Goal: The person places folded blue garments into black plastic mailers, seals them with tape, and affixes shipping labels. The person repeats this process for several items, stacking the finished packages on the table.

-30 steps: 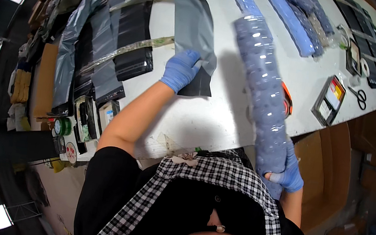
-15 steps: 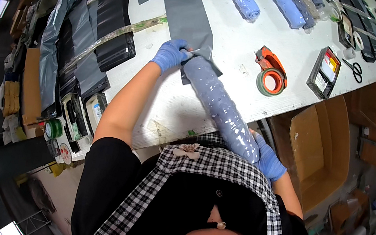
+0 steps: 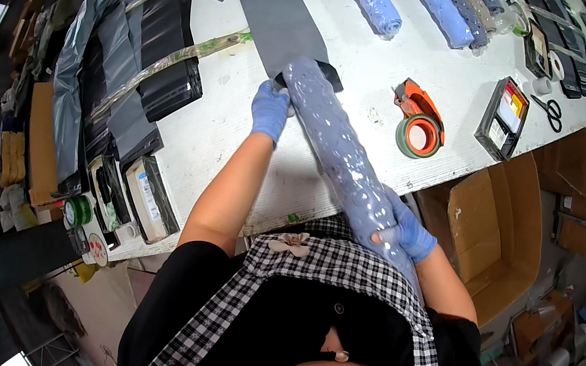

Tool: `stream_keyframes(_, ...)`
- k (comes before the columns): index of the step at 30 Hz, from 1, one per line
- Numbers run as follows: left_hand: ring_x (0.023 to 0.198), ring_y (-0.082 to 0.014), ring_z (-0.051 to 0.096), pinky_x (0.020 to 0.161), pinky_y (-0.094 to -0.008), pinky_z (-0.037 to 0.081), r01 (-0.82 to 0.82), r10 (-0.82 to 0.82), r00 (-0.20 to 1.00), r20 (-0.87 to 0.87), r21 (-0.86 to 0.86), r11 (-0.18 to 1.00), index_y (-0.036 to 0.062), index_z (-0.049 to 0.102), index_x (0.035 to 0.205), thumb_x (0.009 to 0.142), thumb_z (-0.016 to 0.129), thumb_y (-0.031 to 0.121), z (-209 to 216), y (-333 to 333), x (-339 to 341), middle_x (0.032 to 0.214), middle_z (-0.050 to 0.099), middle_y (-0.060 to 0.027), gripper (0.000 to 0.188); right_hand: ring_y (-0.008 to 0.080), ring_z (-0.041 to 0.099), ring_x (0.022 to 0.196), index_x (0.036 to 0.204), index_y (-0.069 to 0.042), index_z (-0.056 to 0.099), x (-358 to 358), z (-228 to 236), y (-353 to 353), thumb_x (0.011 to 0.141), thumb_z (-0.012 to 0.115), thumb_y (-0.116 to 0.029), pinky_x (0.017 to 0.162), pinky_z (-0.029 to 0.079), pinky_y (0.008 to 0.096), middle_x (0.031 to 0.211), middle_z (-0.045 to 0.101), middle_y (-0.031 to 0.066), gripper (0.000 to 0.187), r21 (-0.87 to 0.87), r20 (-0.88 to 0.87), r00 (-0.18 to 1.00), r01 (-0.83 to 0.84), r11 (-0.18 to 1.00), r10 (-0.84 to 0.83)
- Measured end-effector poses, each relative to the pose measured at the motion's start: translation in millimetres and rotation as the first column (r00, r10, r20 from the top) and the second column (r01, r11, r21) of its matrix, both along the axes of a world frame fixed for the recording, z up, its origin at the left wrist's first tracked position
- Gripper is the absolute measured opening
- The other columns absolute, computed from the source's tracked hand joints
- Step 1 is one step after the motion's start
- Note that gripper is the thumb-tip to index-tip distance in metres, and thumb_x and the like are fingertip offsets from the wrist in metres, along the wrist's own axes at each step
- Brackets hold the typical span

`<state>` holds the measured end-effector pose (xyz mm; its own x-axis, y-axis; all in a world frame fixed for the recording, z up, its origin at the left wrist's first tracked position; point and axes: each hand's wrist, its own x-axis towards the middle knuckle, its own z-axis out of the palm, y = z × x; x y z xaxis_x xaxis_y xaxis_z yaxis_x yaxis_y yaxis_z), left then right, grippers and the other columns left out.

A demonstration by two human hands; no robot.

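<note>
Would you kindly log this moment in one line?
left hand: at grey bag; right hand: holding bluish roll; roll's far end: at bag; tape dispenser: on table

A long bubbled blue-grey roll [image 3: 345,164] slants from the near end of the grey plastic bag [image 3: 280,14] to the apron [image 3: 358,257], barring a straight low pass between the left hand [image 3: 270,111] and right hand [image 3: 411,231]. Left of it, a bare wedge of bench [image 3: 292,190] opens beside the left forearm; farther left, another strip ends at the strapped black bags [image 3: 175,36]. Right of the roll, a broad lane runs up to the far wrapped blue roll [image 3: 369,1], bounded by the orange tape dispenser [image 3: 419,102]. Beyond that, a gap precedes the black-framed box [image 3: 505,120] and scissors [image 3: 555,114].
</note>
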<state>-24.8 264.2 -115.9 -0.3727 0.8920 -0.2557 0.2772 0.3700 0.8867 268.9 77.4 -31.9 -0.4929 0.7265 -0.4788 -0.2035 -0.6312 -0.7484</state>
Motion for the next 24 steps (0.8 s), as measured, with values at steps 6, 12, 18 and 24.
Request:
stream_keyframes(6, 0.093, -0.0389, 0.065, 0.084, -0.0413, 0.050, 0.125, -0.033, 0.851, -0.524, 0.142, 0.982, 0.0005, 0.062, 0.111, 0.089, 0.059, 0.017, 5.9, 45.9, -34.9, 0.100, 0.068, -0.0218, 0.028, 0.0353, 0.042, 0.131, 0.148, 0.002, 0.025, -67.6, 4.0, 84.0, 0.063, 0.083, -0.037, 0.110, 0.034, 0.0431, 0.138, 0.045, 0.0246, 0.110, 0.212, 0.522, 0.840, -0.294, 0.932, 0.146)
stream_keyframes(12, 0.092, -0.0385, 0.065, 0.083, -0.0421, 0.049, 0.015, 0.019, 0.927, -0.375, 0.086, 0.996, 0.0044, 0.063, 0.106, 0.089, 0.059, 0.022, -30.8, 64.4, -93.9, 0.099, 0.068, -0.0230, 0.025, 0.0466, 0.042, 0.123, 0.144, 0.003, 0.032, -146.9, -49.7, 165.5, 0.088, 0.063, -0.034, 0.105, 0.039, 0.0477, 0.137, 0.040, 0.0311, 0.074, 0.788, 0.614, 0.605, -0.505, 0.351, -0.507)
stream_keyframes(18, 0.071, -0.0208, 0.062, 0.071, -0.0337, 0.050, 0.001, 0.025, 0.918, -0.396, 0.066, 0.998, 0.0031, 0.064, 0.098, 0.088, 0.061, 0.016, -29.8, 68.6, -81.3, 0.083, 0.068, -0.0122, 0.016, 0.0364, 0.059, 0.108, 0.129, -0.002, 0.052, -197.9, -60.7, 316.6, 0.090, 0.058, -0.026, 0.097, 0.046, 0.0422, 0.116, 0.063, 0.0210, 0.047, 0.597, 0.710, 0.589, -0.213, 0.774, -0.386)
stream_keyframes(24, 0.067, -0.0231, 0.061, 0.067, -0.0346, 0.050, 0.076, -0.099, 0.974, -0.204, -0.118, 0.990, 0.0047, 0.061, 0.090, 0.089, 0.058, 0.012, 24.7, 19.5, -61.5, 0.075, 0.065, -0.0125, 0.008, 0.0373, 0.062, 0.091, 0.094, -0.005, 0.062, -170.3, -67.4, 257.1, 0.092, 0.054, -0.028, 0.082, 0.048, 0.0448, 0.091, 0.064, 0.0203, 0.025, 0.539, 0.743, 0.616, -0.318, 0.780, -0.263)
